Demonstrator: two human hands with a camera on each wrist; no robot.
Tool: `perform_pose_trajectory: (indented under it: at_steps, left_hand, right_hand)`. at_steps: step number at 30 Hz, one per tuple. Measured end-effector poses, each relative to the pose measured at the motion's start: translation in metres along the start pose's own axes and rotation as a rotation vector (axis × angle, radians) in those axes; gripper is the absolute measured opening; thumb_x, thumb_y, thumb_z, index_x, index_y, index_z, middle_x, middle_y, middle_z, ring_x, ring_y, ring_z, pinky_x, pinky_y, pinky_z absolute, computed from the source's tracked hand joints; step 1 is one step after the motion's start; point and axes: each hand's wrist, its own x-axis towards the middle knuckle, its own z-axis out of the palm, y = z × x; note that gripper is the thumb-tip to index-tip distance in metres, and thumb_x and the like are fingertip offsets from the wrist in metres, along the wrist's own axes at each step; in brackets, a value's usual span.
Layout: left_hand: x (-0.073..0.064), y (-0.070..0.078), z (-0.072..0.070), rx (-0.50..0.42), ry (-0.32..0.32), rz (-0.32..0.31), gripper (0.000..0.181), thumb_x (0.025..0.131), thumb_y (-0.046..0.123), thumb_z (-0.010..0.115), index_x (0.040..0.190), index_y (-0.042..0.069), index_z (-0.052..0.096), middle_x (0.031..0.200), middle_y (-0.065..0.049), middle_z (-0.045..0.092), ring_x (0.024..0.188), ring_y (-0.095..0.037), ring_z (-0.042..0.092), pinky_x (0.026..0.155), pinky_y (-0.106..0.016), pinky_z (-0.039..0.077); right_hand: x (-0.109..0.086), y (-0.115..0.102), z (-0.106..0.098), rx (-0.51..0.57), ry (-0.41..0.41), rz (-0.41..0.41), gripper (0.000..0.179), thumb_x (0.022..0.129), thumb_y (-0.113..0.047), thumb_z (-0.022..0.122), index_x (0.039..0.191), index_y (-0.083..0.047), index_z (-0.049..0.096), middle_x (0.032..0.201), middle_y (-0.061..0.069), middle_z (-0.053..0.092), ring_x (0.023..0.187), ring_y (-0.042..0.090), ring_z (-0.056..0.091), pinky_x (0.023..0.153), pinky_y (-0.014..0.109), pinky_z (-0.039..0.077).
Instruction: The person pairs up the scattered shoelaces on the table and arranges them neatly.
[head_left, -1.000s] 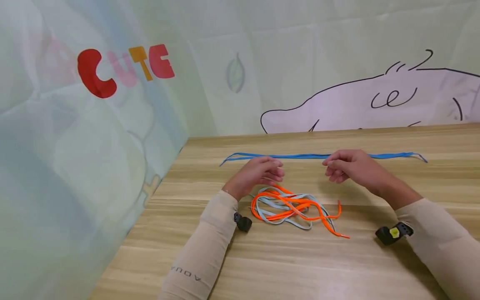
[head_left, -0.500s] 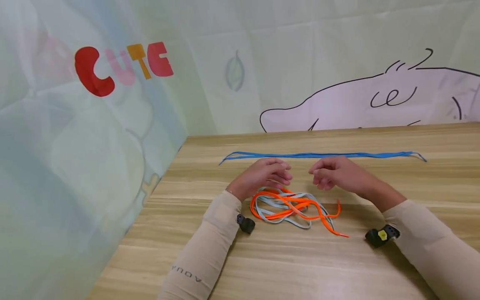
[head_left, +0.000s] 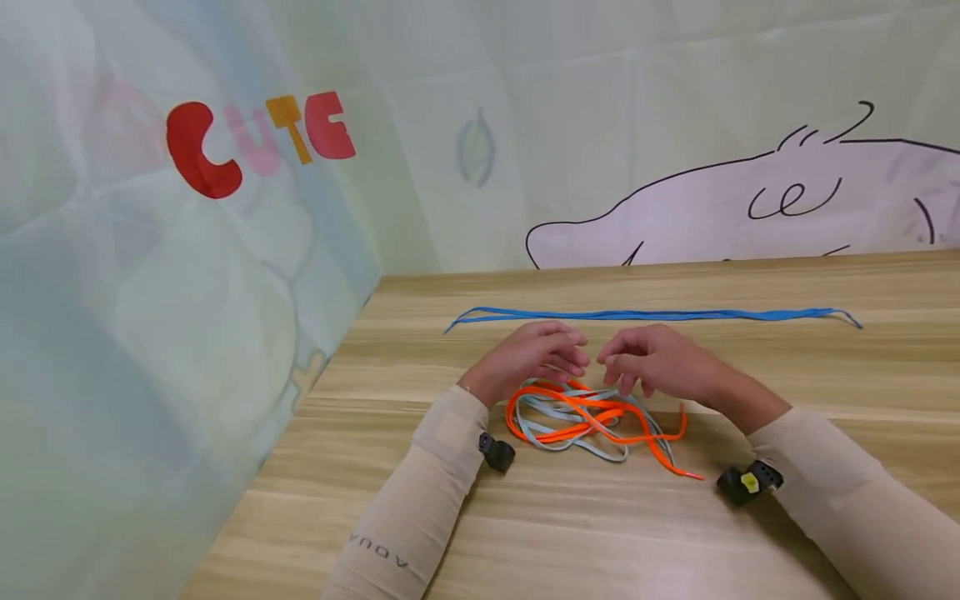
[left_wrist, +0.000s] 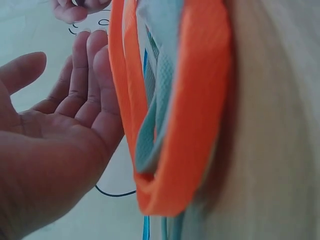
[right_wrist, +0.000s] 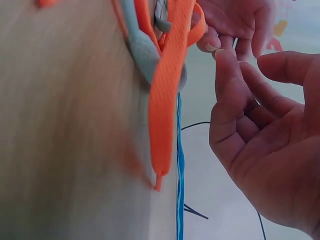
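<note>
An orange shoelace (left_wrist: 200, 95) and a pale grey-blue shoelace (left_wrist: 161, 75) lie tangled together in a loose pile on the wooden table. My left hand (head_left: 528, 360) hovers just behind the pile's left part, its fingers relaxed and slightly bent. Nothing is in its palm in the left wrist view. Facing it, my right hand (head_left: 663, 362) hangs over the pile's back right side with loosely curled fingers, holding nothing. The fingertips of both hands come close together; whether they touch I cannot tell. Behind the hands, a doubled blue shoelace (head_left: 667, 316) is stretched straight from left to right.
The wooden table (head_left: 600, 533) meets a printed cloth backdrop (head_left: 465, 67) at its back and left edges. Black wrist cameras sit on both sleeves, the left camera (head_left: 497, 453) near the pile and the right camera (head_left: 748, 483) farther from it.
My right hand has moved left and slightly nearer to me, to the pile's back right side. My left hand has shifted a little right. The laces lie as before.
</note>
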Motion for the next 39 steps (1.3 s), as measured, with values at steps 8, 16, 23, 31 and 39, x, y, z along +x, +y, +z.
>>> perform_pose_trajectory:
  at_steps: [8, 16, 23, 31, 39]
  left_hand:
    - [0.000, -0.002, -0.002, 0.010, 0.003, 0.005, 0.042, 0.104, 0.026, 0.056, 0.129, -0.007, 0.056, 0.100, -0.009, 0.071, 0.087, -0.020, 0.070, 0.087, -0.041, 0.056]
    - [0.003, -0.002, -0.004, -0.004, -0.001, 0.004, 0.043, 0.103, 0.026, 0.058, 0.130, -0.007, 0.055, 0.100, -0.010, 0.071, 0.088, -0.021, 0.069, 0.086, -0.039, 0.056]
    - [0.002, -0.002, -0.005, 0.010, 0.018, -0.011, 0.043, 0.102, 0.027, 0.059, 0.130, -0.006, 0.056, 0.102, -0.010, 0.071, 0.091, -0.021, 0.069, 0.085, -0.036, 0.057]
    - [0.002, -0.001, -0.002, -0.002, 0.020, -0.010, 0.043, 0.102, 0.026, 0.058, 0.129, -0.007, 0.056, 0.101, -0.010, 0.071, 0.088, -0.020, 0.070, 0.086, -0.038, 0.056]
    - [0.001, 0.000, 0.000, 0.016, -0.003, -0.014, 0.042, 0.104, 0.027, 0.056, 0.131, -0.006, 0.056, 0.103, -0.010, 0.071, 0.091, -0.021, 0.070, 0.085, -0.036, 0.057]
  right_hand:
    - [-0.001, -0.001, 0.004, -0.083, -0.094, 0.007, 0.024, 0.100, -0.019, 0.059, 0.116, -0.002, 0.067, 0.095, 0.003, 0.072, 0.073, 0.024, 0.064, 0.054, 0.030, 0.048]
    - [-0.001, 0.002, 0.006, -0.090, -0.191, 0.010, 0.028, 0.100, -0.023, 0.062, 0.119, -0.003, 0.068, 0.082, 0.007, 0.067, 0.067, 0.024, 0.062, 0.061, 0.031, 0.050]
    - [-0.003, 0.000, 0.008, -0.107, -0.247, -0.002, 0.026, 0.098, -0.021, 0.065, 0.117, -0.004, 0.067, 0.076, 0.006, 0.066, 0.066, 0.023, 0.063, 0.066, 0.033, 0.050]
    - [-0.010, -0.010, -0.001, -0.180, -0.268, -0.034, 0.022, 0.092, -0.017, 0.069, 0.111, -0.006, 0.071, 0.080, 0.001, 0.066, 0.075, 0.019, 0.059, 0.070, 0.032, 0.049]
    - [-0.020, -0.022, -0.018, -0.195, -0.144, -0.037, 0.013, 0.094, -0.019, 0.069, 0.101, -0.008, 0.073, 0.087, 0.006, 0.067, 0.075, 0.023, 0.058, 0.067, 0.035, 0.051]
